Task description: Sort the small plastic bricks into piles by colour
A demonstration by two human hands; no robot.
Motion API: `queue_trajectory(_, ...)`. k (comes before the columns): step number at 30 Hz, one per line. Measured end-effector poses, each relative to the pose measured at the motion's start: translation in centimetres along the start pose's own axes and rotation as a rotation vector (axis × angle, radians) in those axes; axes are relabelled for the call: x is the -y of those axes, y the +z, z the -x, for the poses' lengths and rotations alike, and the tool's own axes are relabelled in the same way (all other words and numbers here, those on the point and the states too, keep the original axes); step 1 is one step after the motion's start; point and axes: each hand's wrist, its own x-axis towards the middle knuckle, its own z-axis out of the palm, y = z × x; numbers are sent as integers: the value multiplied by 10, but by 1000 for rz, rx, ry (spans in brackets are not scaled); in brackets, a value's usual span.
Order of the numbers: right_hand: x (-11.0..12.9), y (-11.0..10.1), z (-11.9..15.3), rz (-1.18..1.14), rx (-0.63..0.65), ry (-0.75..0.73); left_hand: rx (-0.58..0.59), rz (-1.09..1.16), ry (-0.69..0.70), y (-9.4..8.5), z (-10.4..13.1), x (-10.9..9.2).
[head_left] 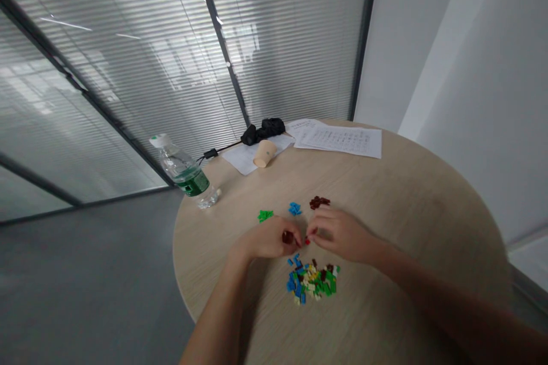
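Observation:
Over the round wooden table point(385, 194), my left hand point(274, 238) is closed, its thumb and fingers bent together near a small red piece point(307, 241). My right hand point(331, 232) faces it from the other side of that piece, fingertips pinched. What either hand grips is too small to make out. Below them lies a mixed pile of small bricks point(311, 280) in blue, green, yellow, cream and brown. Beyond the hands are three sorted heaps: green pieces point(265, 215), blue pieces point(295, 209) and dark brown pieces point(319, 202).
A clear bottle with a green label point(192, 181) stands at the table's left edge. At the back lie a paper cup on its side point(264, 153), a black bundle point(269, 128) with a cable, and printed sheets point(342, 140). Glass panels with blinds stand behind.

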Motion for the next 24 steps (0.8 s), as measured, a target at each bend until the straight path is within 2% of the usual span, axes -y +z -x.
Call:
queue_trajectory(3,-26,-11,-1,79,-217,170,72,36,-9,0,2,0)
queue_trajectory(5,-42,-14,-1,171,-276,287,90,21,2,0,2,1)
queue_trajectory(9,-58,-9,-3,299,-234,299,121,11,-9,2,0,3)
queue_trajectory(18,-61,1,-9,390,-183,222,123,13,-92,0,2,2)
queue_trajectory(24,-59,0,-9,360,-238,202,113,-38,-97,0,2,2)
